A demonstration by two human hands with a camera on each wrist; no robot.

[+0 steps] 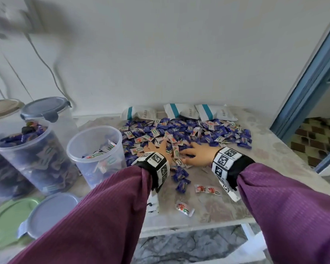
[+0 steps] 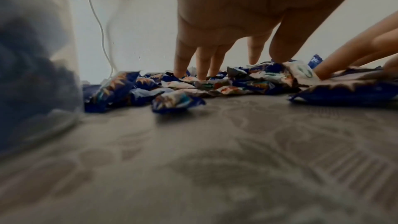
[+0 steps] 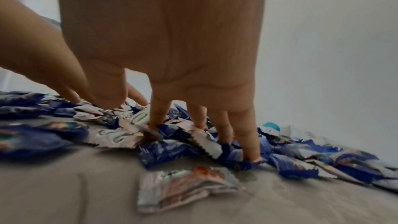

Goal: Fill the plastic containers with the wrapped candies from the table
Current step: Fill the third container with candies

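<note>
Wrist views alone show left hand point(image 2: 226, 23) and right hand point(image 3: 163, 40) fingers spread into candy pile point(image 1: 187, 134); nearest open container point(image 1: 95, 155) seemingly part-filled.

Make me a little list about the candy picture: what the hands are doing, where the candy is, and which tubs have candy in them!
left hand: open, fingers spread, tips in the candy pile
right hand: open, fingers spread on the same pile
candy pile: on the table, blue and white wrappers
nearest tub: open, partly filled
tub to its left: open, nearly full
loose lids: green and blue, near table edge
white bags: behind the pile, by the wall
</note>
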